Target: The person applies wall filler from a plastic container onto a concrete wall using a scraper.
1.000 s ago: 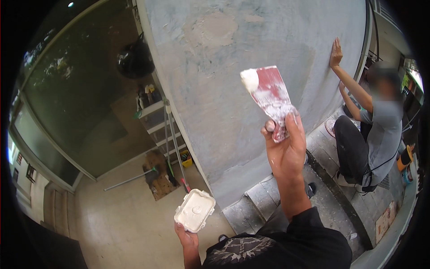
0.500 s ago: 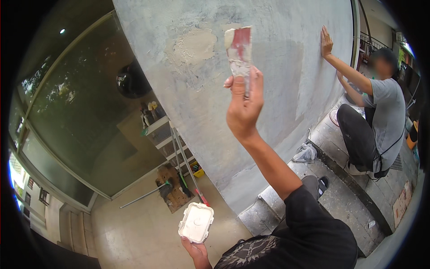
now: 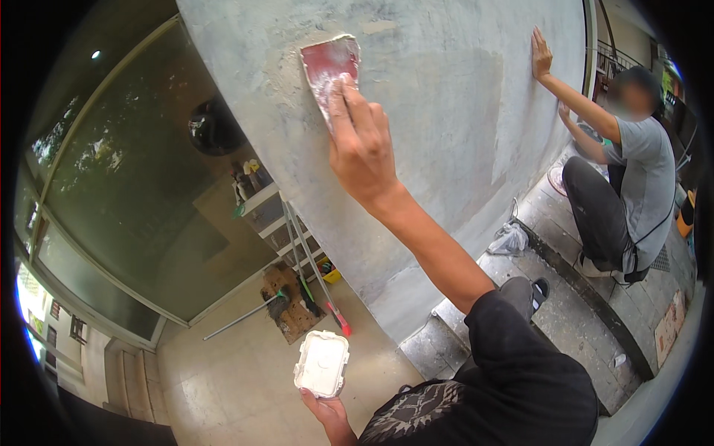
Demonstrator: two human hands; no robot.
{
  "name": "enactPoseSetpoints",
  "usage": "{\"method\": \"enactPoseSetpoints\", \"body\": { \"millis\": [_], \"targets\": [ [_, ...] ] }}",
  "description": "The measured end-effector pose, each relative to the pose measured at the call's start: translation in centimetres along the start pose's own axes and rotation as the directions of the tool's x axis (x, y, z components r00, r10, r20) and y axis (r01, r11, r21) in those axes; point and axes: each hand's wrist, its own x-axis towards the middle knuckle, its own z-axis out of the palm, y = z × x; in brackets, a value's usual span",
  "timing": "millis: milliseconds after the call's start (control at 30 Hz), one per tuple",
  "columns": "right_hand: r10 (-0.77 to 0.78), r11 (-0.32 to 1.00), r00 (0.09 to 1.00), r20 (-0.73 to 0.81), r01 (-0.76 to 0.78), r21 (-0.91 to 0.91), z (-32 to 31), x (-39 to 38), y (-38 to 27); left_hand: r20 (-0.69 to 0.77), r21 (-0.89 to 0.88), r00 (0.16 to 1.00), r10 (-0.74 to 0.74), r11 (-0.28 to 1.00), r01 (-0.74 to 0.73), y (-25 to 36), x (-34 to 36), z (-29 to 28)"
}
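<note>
My right hand (image 3: 364,145) grips a red putty knife (image 3: 332,65) smeared with pale filler. Its wide blade lies against the grey wall (image 3: 439,111), over the spot where a rough beige filler patch shows. Low in the view, my left hand (image 3: 327,410) is closed on the lower end of a white plastic container (image 3: 322,364) holding creamy white paste. That container is held over the tiled floor, well away from the wall.
At the right a person (image 3: 643,178) squats with both hands on the wall. A plastic bag (image 3: 509,239) lies on the grey step below it. Left of the wall's edge are a glass panel (image 3: 134,186), a shelf unit (image 3: 264,208), poles and a broom on a dirty board (image 3: 291,316).
My right hand has swung left and turned the putty knife so its blade meets the wall over the beige patch. The container in my left hand has barely moved.
</note>
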Motion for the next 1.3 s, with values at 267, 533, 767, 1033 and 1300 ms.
{"method": "enactPoseSetpoints", "body": {
  "millis": [267, 533, 767, 1033, 1300],
  "targets": [
    [-0.024, 0.999, 0.989, 0.145, 0.018, 0.040, -1.5, 0.5, 0.4, -0.017, 0.004, 1.000, -0.026, 1.000, 0.026, 0.4, 0.8, 1.0],
    [-0.040, 0.991, 0.968, 0.249, 0.006, 0.134, -6.0, 0.6, -1.1, 0.014, -0.006, 1.000, -0.027, 1.000, 0.027, 0.3, 0.7, 1.8],
    [0.029, 0.993, 0.998, 0.052, -0.035, 0.112, -7.5, 2.7, 1.8, 0.056, -0.004, 0.998, -0.034, 0.999, 0.035, 0.4, 0.4, 2.0],
    [0.126, 0.985, 0.976, -0.176, -0.102, 0.140, -8.3, 6.2, 3.5, 0.029, 0.001, 1.000, -0.009, 1.000, 0.009, 0.8, 0.5, 1.7],
    [0.359, 0.913, 0.933, -0.019, -0.347, 0.214, -9.3, 8.7, 4.1, 0.003, -0.012, 1.000, -0.012, 1.000, 0.012, 1.0, 0.7, 1.8]
  ]
}}
